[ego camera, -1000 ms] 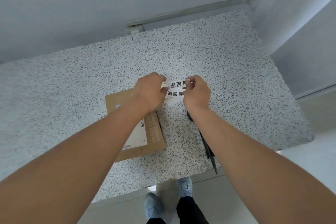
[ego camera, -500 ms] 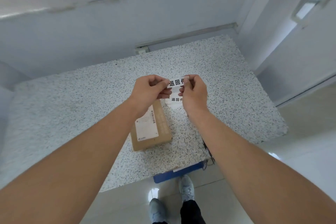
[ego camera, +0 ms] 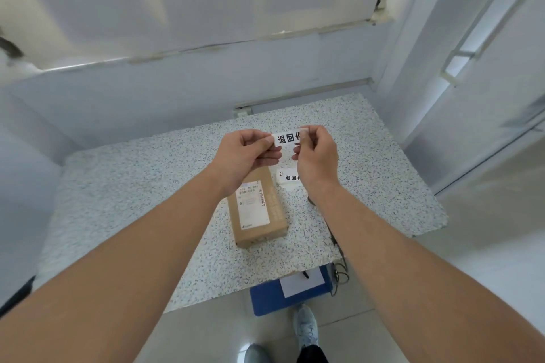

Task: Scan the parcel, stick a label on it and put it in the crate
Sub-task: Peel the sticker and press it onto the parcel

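A white label (ego camera: 288,138) with black characters is stretched in the air between my two hands. My left hand (ego camera: 247,156) pinches its left end and my right hand (ego camera: 318,156) pinches its right end, both raised above the speckled table (ego camera: 132,191). Below my left wrist lies the brown cardboard parcel (ego camera: 259,209), flat on the table with a white shipping sticker on top. A sheet of more labels (ego camera: 290,177) lies on the table just right of the parcel, partly hidden by my right hand. A blue crate (ego camera: 283,298) stands on the floor under the table's front edge.
A dark cable (ego camera: 334,240) runs under my right forearm to the table's front edge and hangs down by the crate. A white paper (ego camera: 300,284) lies in the crate. Walls close the table in at the back and right. My shoes (ego camera: 306,330) show on the tiled floor.
One label has come away from the sheet, which now lies on the table. My hands lifted up and apart with the label. The view pulled back, showing the parcel and blue crate.
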`<state>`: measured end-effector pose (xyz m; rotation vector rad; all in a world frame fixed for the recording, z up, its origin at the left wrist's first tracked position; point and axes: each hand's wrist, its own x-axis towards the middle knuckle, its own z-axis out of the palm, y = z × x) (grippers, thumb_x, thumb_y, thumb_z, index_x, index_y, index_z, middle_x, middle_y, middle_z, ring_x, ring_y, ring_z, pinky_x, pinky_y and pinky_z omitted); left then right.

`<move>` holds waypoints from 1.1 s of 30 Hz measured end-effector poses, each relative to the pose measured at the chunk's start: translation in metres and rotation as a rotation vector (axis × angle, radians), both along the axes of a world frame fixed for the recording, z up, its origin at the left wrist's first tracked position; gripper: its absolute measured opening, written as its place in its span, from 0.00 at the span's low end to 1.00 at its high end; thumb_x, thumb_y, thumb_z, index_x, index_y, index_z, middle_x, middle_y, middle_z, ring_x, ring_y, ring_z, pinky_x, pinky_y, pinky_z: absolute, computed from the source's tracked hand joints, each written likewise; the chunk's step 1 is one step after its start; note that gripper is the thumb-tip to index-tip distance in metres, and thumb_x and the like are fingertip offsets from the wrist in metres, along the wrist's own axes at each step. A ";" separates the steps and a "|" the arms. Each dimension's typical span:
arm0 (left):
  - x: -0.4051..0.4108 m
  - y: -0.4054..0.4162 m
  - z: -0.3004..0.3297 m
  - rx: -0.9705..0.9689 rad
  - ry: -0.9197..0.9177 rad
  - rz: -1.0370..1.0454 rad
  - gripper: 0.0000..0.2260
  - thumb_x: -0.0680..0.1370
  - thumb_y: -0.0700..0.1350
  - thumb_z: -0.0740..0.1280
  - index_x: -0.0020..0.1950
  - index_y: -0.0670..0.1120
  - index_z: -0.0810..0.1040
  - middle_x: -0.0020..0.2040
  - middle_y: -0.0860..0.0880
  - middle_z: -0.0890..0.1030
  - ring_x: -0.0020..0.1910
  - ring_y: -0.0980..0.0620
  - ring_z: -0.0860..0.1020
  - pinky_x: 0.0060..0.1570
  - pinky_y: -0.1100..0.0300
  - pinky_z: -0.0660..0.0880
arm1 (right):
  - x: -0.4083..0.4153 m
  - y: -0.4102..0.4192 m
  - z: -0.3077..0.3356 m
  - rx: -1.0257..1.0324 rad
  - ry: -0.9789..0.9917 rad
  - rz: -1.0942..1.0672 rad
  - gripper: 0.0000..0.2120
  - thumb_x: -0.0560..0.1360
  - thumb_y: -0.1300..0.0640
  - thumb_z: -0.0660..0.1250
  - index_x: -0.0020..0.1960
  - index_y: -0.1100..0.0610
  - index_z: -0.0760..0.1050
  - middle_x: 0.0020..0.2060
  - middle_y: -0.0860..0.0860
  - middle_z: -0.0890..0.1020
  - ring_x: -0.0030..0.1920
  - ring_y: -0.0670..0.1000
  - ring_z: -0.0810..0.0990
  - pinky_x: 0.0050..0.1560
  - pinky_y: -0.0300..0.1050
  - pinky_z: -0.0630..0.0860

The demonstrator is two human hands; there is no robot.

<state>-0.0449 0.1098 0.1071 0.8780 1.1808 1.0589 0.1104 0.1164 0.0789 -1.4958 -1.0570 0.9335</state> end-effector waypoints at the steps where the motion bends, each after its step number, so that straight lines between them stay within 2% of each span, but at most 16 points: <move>1: -0.001 -0.003 0.004 0.004 0.000 -0.003 0.04 0.80 0.35 0.69 0.53 0.35 0.82 0.43 0.38 0.86 0.42 0.44 0.86 0.44 0.57 0.83 | -0.001 -0.002 0.004 -0.006 0.000 0.003 0.06 0.85 0.56 0.62 0.51 0.51 0.77 0.43 0.51 0.84 0.42 0.50 0.84 0.44 0.52 0.85; 3: -0.002 -0.007 0.009 0.014 0.005 -0.004 0.03 0.81 0.35 0.69 0.52 0.36 0.82 0.42 0.38 0.86 0.40 0.45 0.86 0.43 0.58 0.83 | -0.002 -0.006 0.011 -0.017 -0.012 0.031 0.05 0.84 0.55 0.65 0.58 0.52 0.78 0.47 0.51 0.83 0.45 0.51 0.84 0.46 0.50 0.85; 6: -0.004 -0.010 0.014 0.044 0.037 0.031 0.03 0.80 0.35 0.69 0.51 0.36 0.82 0.42 0.38 0.86 0.40 0.45 0.85 0.44 0.57 0.83 | -0.003 -0.014 0.017 0.036 -0.208 0.049 0.21 0.80 0.51 0.72 0.71 0.48 0.73 0.64 0.49 0.74 0.55 0.47 0.79 0.52 0.40 0.78; 8: -0.006 -0.011 0.016 0.057 0.042 0.059 0.03 0.80 0.34 0.69 0.51 0.35 0.82 0.43 0.37 0.85 0.41 0.43 0.85 0.45 0.55 0.84 | -0.001 -0.020 0.022 0.201 -0.369 0.028 0.21 0.77 0.52 0.75 0.68 0.49 0.77 0.64 0.51 0.73 0.58 0.49 0.76 0.54 0.42 0.78; 10: -0.008 -0.011 0.018 0.060 0.041 0.064 0.05 0.80 0.34 0.69 0.54 0.33 0.81 0.44 0.35 0.85 0.42 0.43 0.85 0.47 0.55 0.84 | 0.001 -0.023 0.025 0.334 -0.467 0.084 0.12 0.75 0.54 0.78 0.57 0.52 0.84 0.56 0.51 0.76 0.55 0.52 0.77 0.51 0.46 0.79; 12: -0.009 -0.012 0.019 0.061 0.043 0.059 0.07 0.80 0.33 0.69 0.56 0.31 0.80 0.45 0.34 0.85 0.43 0.42 0.85 0.48 0.54 0.83 | 0.000 -0.026 0.026 0.384 -0.508 0.151 0.08 0.74 0.54 0.78 0.51 0.55 0.87 0.52 0.52 0.78 0.53 0.53 0.78 0.49 0.42 0.76; 14: -0.010 -0.013 0.020 0.063 0.034 0.059 0.08 0.80 0.33 0.69 0.57 0.30 0.80 0.46 0.34 0.85 0.43 0.41 0.85 0.51 0.52 0.83 | -0.002 -0.027 0.025 0.383 -0.530 0.144 0.07 0.74 0.54 0.78 0.51 0.54 0.88 0.54 0.52 0.79 0.53 0.54 0.76 0.48 0.32 0.69; 16: -0.011 -0.013 0.021 0.067 0.025 0.060 0.08 0.80 0.33 0.69 0.57 0.30 0.80 0.46 0.34 0.85 0.44 0.41 0.85 0.53 0.51 0.83 | -0.004 -0.027 0.026 0.363 -0.539 0.126 0.07 0.74 0.52 0.78 0.51 0.52 0.88 0.57 0.51 0.78 0.53 0.53 0.74 0.47 0.30 0.66; 21: -0.015 -0.015 0.023 0.085 0.047 0.055 0.06 0.79 0.33 0.70 0.55 0.32 0.82 0.45 0.35 0.86 0.43 0.42 0.85 0.49 0.53 0.84 | -0.003 -0.028 0.030 0.366 -0.585 0.177 0.07 0.75 0.50 0.77 0.51 0.51 0.89 0.62 0.51 0.77 0.53 0.52 0.73 0.46 0.32 0.66; 26: -0.014 -0.019 0.023 0.105 0.047 0.055 0.05 0.78 0.33 0.71 0.54 0.33 0.82 0.43 0.36 0.86 0.44 0.42 0.86 0.49 0.53 0.84 | -0.001 -0.030 0.033 0.368 -0.606 0.193 0.06 0.75 0.51 0.77 0.51 0.51 0.89 0.64 0.52 0.76 0.56 0.54 0.73 0.49 0.43 0.71; 33: -0.011 -0.022 0.027 0.105 0.043 0.049 0.05 0.78 0.33 0.71 0.53 0.33 0.82 0.45 0.35 0.86 0.45 0.41 0.86 0.50 0.52 0.84 | 0.005 -0.032 0.038 0.387 -0.587 0.233 0.06 0.77 0.52 0.76 0.51 0.52 0.88 0.62 0.52 0.77 0.55 0.54 0.75 0.48 0.41 0.71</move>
